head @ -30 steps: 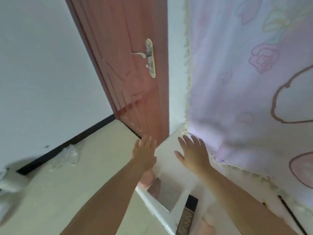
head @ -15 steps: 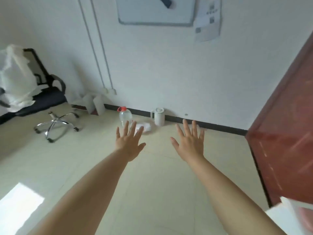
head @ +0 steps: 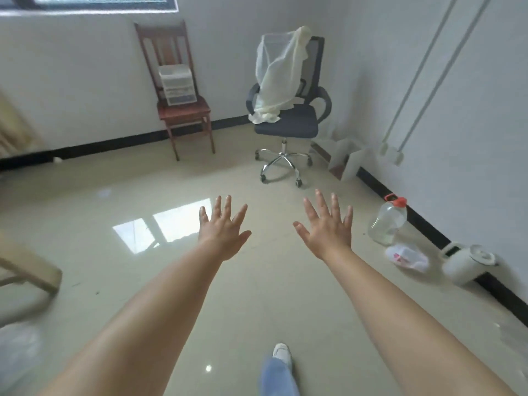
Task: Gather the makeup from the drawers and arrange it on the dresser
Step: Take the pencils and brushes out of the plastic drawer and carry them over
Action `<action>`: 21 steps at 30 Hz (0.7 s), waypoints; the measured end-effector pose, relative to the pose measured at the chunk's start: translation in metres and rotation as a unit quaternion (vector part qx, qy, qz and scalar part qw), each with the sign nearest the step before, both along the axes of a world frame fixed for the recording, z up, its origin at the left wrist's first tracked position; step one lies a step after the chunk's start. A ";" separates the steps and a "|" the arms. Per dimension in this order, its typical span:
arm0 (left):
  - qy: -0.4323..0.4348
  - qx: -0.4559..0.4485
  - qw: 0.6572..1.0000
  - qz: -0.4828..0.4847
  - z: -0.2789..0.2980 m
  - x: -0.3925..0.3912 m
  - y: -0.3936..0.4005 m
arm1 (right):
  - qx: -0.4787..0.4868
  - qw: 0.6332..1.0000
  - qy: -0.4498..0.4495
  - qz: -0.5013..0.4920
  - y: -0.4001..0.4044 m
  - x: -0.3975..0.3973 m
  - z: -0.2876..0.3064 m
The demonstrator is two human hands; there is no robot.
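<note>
Over the glossy tiled floor [head: 257, 295], left hand [head: 223, 232] and right hand [head: 328, 232] reached out empty, fingers spread.
A small translucent plastic drawer unit [head: 177, 84], perhaps, sat on the wooden chair [head: 183, 110].

small clear plastic drawers [head: 178, 84] sit upright on wooden chair [head: 183, 110].

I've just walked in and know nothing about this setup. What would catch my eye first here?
Two bare hands, left hand and right hand, stretch out open and empty over the shiny floor. Beyond them, a wooden chair by the far wall carries a small clear drawer unit, and to its right an office chair is draped in pale cloth.
</note>
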State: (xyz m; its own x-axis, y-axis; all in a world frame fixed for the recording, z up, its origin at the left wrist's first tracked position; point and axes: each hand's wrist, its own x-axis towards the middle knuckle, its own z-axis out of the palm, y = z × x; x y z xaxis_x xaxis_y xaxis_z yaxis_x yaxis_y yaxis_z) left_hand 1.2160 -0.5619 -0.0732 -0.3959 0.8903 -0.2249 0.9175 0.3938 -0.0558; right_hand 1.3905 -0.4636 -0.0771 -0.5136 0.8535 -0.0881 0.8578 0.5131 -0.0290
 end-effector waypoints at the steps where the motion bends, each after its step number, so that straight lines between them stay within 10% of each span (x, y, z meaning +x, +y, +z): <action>1: 0.006 -0.004 1.000 0.020 0.000 -0.018 0.015 | 0.001 1.000 0.005 0.013 0.026 -0.021 0.001; 21: -0.002 0.037 0.978 0.207 0.037 -0.379 0.266 | 0.029 0.981 0.034 0.189 0.327 -0.439 0.052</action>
State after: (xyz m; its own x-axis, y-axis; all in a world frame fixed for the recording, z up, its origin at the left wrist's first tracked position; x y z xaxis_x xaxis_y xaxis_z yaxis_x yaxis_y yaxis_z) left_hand 0.8366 -0.2959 -0.0363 -0.7253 0.6678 -0.1673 0.6785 0.7345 -0.0097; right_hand 0.9514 -0.1363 -0.0254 -0.7979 0.6028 0.0007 0.6023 0.7973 -0.0403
